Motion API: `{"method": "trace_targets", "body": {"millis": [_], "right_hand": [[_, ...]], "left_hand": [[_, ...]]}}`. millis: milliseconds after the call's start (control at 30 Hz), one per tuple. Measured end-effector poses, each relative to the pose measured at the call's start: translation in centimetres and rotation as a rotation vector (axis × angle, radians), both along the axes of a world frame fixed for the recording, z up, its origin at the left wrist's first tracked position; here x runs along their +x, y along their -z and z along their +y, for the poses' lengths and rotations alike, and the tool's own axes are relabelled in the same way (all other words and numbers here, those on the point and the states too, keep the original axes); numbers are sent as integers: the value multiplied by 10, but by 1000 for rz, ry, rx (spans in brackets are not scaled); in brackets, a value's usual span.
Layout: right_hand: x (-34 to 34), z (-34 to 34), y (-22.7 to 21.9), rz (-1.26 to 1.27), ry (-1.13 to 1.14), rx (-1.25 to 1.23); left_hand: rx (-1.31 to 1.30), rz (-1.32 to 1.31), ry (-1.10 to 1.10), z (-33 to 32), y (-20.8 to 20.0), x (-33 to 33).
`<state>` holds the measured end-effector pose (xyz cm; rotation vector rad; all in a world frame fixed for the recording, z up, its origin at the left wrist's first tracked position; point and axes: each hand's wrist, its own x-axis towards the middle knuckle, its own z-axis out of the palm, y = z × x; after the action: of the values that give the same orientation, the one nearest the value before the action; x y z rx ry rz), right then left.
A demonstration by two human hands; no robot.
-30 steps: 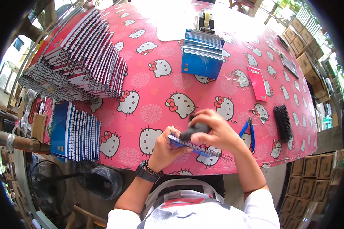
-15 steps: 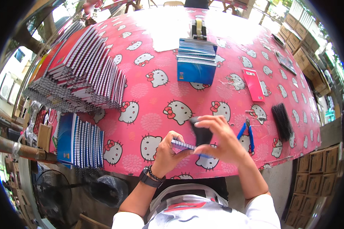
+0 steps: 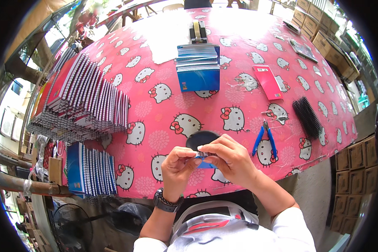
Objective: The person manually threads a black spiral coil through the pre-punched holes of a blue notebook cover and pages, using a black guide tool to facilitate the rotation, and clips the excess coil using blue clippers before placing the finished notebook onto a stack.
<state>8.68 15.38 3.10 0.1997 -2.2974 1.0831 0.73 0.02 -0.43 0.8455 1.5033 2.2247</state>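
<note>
Between my hands, close to the table's near edge, is a small blue spiral notebook [image 3: 206, 164], its bound edge at my fingertips. My left hand [image 3: 176, 168] pinches one end of that edge. My right hand [image 3: 236, 161] is closed on the other end, thumb below and fingers above. Just beyond my fingers lies a black rounded thing [image 3: 200, 138], partly covered by them; its kind I cannot make out. To the right of my right hand are blue-handled cutting pliers [image 3: 264, 140], jaws pointing away from me.
Red spiral notebooks [image 3: 86, 92] are piled high at the left, with blue ones [image 3: 92, 168] nearer me. A blue paper stack [image 3: 198, 80] and tape dispenser [image 3: 197, 31] stand beyond. A pink card [image 3: 268, 83] and black coils [image 3: 307, 117] lie right on the pink table cover [image 3: 159, 140].
My right hand has come down and left onto the notebook's bound edge, beside my left fingers. The black thing now lies beyond my hands. The whole view has shifted slightly.
</note>
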Motion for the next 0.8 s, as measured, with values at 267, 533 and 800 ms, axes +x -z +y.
{"method": "trace_targets", "body": {"millis": [267,533,800], "right_hand": [[1,-3,-3,-2,-73,-124],[-1,-2,-7,-72,-122,-185],[-5,-11,-13,3,-75,-4]], "left_hand": [[-34,30,3,-3,-5,3],[-62,128,19,-10,-7,1],[-28,120,-67,-15,-12,5]]}}
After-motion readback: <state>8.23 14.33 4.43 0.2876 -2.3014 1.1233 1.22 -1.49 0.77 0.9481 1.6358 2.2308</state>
